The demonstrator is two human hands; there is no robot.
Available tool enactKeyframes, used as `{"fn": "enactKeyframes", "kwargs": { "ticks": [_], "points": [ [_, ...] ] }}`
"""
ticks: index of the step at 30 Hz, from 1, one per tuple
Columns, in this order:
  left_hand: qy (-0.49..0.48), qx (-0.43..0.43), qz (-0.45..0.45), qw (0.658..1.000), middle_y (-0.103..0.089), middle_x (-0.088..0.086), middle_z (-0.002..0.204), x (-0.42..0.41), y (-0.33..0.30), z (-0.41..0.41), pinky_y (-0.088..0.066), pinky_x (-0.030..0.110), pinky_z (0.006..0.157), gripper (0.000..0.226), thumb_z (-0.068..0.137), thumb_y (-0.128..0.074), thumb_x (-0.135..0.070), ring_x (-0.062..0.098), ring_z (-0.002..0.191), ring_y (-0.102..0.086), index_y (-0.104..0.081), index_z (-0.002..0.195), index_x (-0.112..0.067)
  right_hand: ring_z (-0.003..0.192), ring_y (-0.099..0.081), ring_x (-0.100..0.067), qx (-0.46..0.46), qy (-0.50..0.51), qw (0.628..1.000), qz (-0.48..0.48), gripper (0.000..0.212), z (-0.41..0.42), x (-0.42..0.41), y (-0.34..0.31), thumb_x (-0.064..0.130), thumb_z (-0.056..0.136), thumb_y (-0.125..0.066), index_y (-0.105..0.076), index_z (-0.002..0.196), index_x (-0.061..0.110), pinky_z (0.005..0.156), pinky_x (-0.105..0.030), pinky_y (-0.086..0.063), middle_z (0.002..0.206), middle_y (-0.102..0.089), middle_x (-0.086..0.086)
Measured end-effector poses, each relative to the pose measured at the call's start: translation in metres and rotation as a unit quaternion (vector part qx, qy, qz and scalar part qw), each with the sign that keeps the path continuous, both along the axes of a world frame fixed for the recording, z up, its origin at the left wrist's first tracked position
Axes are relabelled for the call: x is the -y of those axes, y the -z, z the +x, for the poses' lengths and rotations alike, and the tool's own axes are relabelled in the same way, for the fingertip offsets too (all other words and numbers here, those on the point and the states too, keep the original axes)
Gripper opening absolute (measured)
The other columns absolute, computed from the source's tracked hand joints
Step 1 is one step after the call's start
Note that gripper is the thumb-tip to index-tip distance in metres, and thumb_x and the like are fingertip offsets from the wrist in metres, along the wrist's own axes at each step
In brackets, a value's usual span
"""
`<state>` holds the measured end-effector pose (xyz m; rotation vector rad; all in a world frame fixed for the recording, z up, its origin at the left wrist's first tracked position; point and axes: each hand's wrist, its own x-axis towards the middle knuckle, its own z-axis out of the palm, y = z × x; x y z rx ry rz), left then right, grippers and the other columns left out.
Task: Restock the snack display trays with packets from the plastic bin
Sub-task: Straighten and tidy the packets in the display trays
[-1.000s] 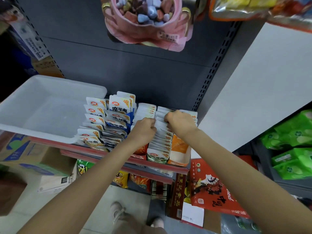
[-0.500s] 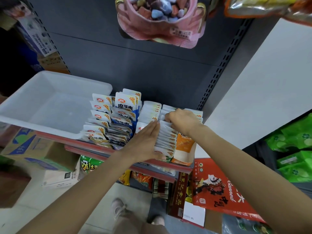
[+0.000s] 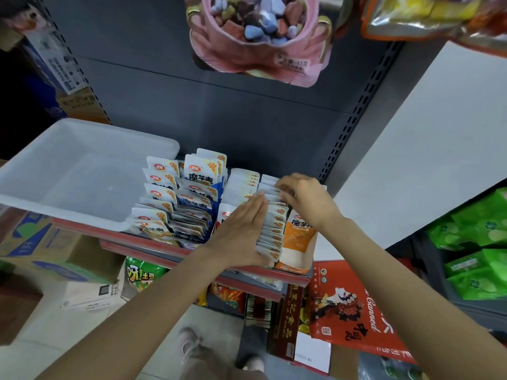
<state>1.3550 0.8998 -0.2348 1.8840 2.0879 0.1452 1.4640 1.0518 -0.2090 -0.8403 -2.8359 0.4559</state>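
Right now my left hand [image 3: 241, 231] lies flat, fingers straight and together, pressing against the left side of the row of small white snack packets with orange corners [image 3: 271, 229] that stand upright in the orange cardboard display tray [image 3: 297, 242] at the right end of the shelf. My right hand [image 3: 304, 198] sits at the back of that same row, fingers curled down over the packet tops and pinching them.

Just left of that row stands a second row of white packets [image 3: 241, 182], partly hidden behind my left hand. Further left are the blue-and-white packets [image 3: 199, 187] leaning in a fanned stack, and beside them the white-and-brown packets [image 3: 157, 198], likewise fanned toward the front. All of these sit along the red-edged metal shelf [image 3: 153, 238].

Leftmost, the translucent white plastic bin [image 3: 35, 198] rests on the shelf, touching the brown packets; I see no packets inside it.

Above, a pink bag of coloured candy stones [image 3: 260, 37] hangs against the dark grey back panel [image 3: 219, 111]. Below the shelf stand a red printed box [image 3: 354, 305] and a green crisp bag [image 3: 142, 272], and green packages [image 3: 480, 242] lie off to my right.
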Motion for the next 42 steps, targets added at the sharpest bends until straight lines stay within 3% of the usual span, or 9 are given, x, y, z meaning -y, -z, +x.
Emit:
{"fn": "enactKeyframes", "kwargs": {
  "ticks": [6,13,17,22,27,32,36,39,42],
  "points": [
    [-0.012,0.002,-0.019,1.0,0.034,0.005,0.151,-0.011,0.0,0.001,0.013,0.027,0.114,0.131,0.068,-0.053,-0.081,0.014,0.14,0.028,0.025,0.145,-0.01,0.103,-0.058,-0.029,0.106,-0.01,0.993,0.045,0.028,-0.014,-0.015,-0.002,0.013,0.093,-0.051,-0.058,0.12,0.015,0.081,-0.042,-0.052,0.115,-0.059,-0.008],
    [-0.013,0.015,-0.005,1.0,0.035,0.004,0.151,-0.011,0.004,-0.001,0.016,0.023,0.109,0.13,0.069,-0.059,-0.074,0.011,0.14,0.029,0.027,0.145,-0.011,0.091,-0.061,-0.029,0.2,-0.043,0.977,0.058,0.015,-0.033,-0.02,-0.005,0.011,0.09,-0.054,-0.063,0.102,0.013,0.068,-0.033,-0.048,0.101,-0.062,-0.008],
    [-0.028,0.019,-0.001,0.999,0.037,0.003,0.15,-0.009,0.007,0.002,0.016,0.024,0.107,0.131,0.069,-0.061,-0.073,0.012,0.139,0.03,0.028,0.144,-0.012,0.085,-0.06,-0.028,0.187,-0.077,0.977,0.066,0.011,-0.033,-0.019,-0.002,0.01,0.089,-0.056,-0.064,0.094,0.014,0.062,-0.03,-0.039,0.089,-0.062,-0.005],
    [-0.022,0.017,-0.014,1.0,0.037,0.005,0.15,-0.01,0.007,0.001,0.016,0.024,0.108,0.134,0.066,-0.058,-0.078,0.013,0.139,0.029,0.028,0.144,-0.011,0.092,-0.063,-0.026,0.164,-0.1,0.979,0.064,0.015,-0.025,-0.021,0.004,0.018,0.092,-0.055,-0.067,0.101,0.018,0.075,-0.038,-0.052,0.097,-0.069,-0.005],
    [-0.082,0.126,-0.016,0.989,0.032,-0.002,0.151,-0.013,-0.002,0.006,0.009,0.02,0.105,0.097,0.087,-0.036,-0.067,0.002,0.135,0.024,0.022,0.147,-0.015,0.111,-0.059,-0.023,0.002,-0.005,1.0,0.011,0.03,-0.014,-0.031,-0.004,0.019,0.094,-0.054,-0.062,0.123,0.015,0.096,-0.037,-0.046,0.123,-0.063,-0.005],
    [-0.106,0.078,-0.013,0.991,0.024,0.007,0.155,-0.032,0.003,0.005,0.008,0.026,0.114,0.076,0.097,-0.02,-0.054,0.013,0.143,0.02,0.014,0.148,-0.009,0.113,-0.058,-0.029,0.13,-0.002,0.991,-0.004,0.037,-0.026,-0.034,-0.001,0.012,0.095,-0.046,-0.056,0.129,0.023,0.092,-0.04,-0.049,0.128,-0.06,-0.007],
    [-0.112,0.073,-0.013,0.991,0.022,0.007,0.156,-0.046,0.01,-0.003,0.006,0.031,0.118,0.068,0.1,-0.018,-0.047,0.014,0.144,0.018,0.012,0.149,-0.009,0.107,-0.06,-0.028,0.146,-0.021,0.989,0.01,0.05,-0.029,-0.029,0.008,0.002,0.09,-0.047,-0.052,0.133,0.026,0.085,-0.041,-0.053,0.125,-0.061,-0.007],
    [-0.107,0.105,0.012,0.989,0.016,0.006,0.158,-0.045,0.007,-0.005,0.005,0.029,0.118,0.058,0.103,-0.017,-0.035,0.013,0.145,0.014,0.006,0.15,-0.01,0.126,-0.047,-0.027,0.146,-0.017,0.988,0.038,0.054,-0.018,-0.02,0.007,0.003,0.092,-0.044,-0.036,0.144,0.015,0.105,-0.036,-0.04,0.144,-0.045,-0.009],
    [-0.096,0.078,0.029,0.992,0.012,0.004,0.158,-0.043,0.008,-0.009,0.005,0.027,0.117,0.053,0.103,-0.016,-0.028,0.012,0.145,0.012,0.002,0.151,-0.012,0.141,-0.026,-0.019,0.152,-0.01,0.985,0.087,0.061,-0.003,-0.011,0.007,0.006,0.095,-0.041,-0.017,0.15,0.011,0.117,-0.031,-0.011,0.156,-0.022,-0.007]
  ]
}}
